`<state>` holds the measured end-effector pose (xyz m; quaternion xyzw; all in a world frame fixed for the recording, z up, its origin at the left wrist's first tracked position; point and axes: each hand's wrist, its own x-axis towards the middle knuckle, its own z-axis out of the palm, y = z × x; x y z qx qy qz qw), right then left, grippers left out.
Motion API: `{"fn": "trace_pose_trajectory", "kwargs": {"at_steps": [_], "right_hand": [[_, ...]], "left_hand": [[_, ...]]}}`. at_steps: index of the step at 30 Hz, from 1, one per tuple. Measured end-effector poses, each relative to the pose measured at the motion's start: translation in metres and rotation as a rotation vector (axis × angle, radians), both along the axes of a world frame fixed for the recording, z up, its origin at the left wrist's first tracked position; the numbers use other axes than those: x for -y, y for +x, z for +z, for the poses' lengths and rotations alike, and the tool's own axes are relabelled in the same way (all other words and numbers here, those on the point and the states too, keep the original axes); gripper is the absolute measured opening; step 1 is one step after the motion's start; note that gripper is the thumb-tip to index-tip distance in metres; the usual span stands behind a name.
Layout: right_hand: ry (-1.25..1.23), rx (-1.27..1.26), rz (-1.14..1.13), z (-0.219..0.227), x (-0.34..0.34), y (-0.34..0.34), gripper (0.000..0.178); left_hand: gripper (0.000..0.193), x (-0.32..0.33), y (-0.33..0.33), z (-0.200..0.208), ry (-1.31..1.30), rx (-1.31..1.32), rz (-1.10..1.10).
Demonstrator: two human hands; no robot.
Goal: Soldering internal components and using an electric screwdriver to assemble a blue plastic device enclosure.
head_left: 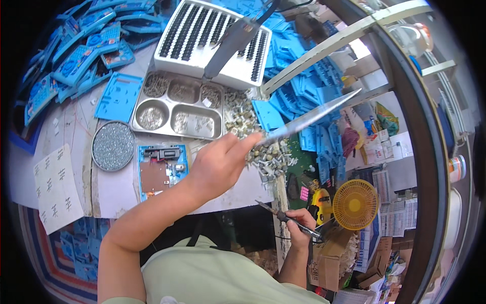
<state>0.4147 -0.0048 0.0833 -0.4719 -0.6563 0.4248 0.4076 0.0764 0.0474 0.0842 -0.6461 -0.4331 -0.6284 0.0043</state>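
My left hand (223, 164) reaches over the bench and is closed on a long, pale, narrow piece (314, 117) that tapers to a point toward the upper right. It is blurred, and I cannot tell its kind. Lower right, off the bench edge, my right hand (300, 225) grips a dark soldering iron (284, 218), its tip pointing up and left. Left of my left wrist lies an open blue casing (154, 178) with a brown board and a black part in it. Small metal parts (271, 157) are heaped just beyond my left hand.
A steel compartment tray (168, 103) holds small parts, beside a round dish (93, 154) of grey pieces. Behind stands a white box (210, 73) with black rows, under a hanging power screwdriver (233, 45). Blue casings (81, 63) pile up. A yellow fan (355, 204) is right.
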Motion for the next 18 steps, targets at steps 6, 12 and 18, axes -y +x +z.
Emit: {"fn": "trace_pose_trajectory", "kwargs": {"at_steps": [6,12,18], "right_hand": [[0.088,0.004,0.019,0.019,0.001,-0.014,0.021],[0.196,0.039,-0.101,0.014,-0.006,-0.026,0.024],[0.172,0.054,-0.121,0.018,-0.011,-0.024,0.024]], "left_hand": [[0.06,0.025,-0.016,0.008,0.157,-0.106,-0.011],[0.045,0.047,-0.03,0.018,0.214,-0.242,-0.122],[0.041,0.047,-0.033,0.013,0.231,-0.28,-0.165]]}}
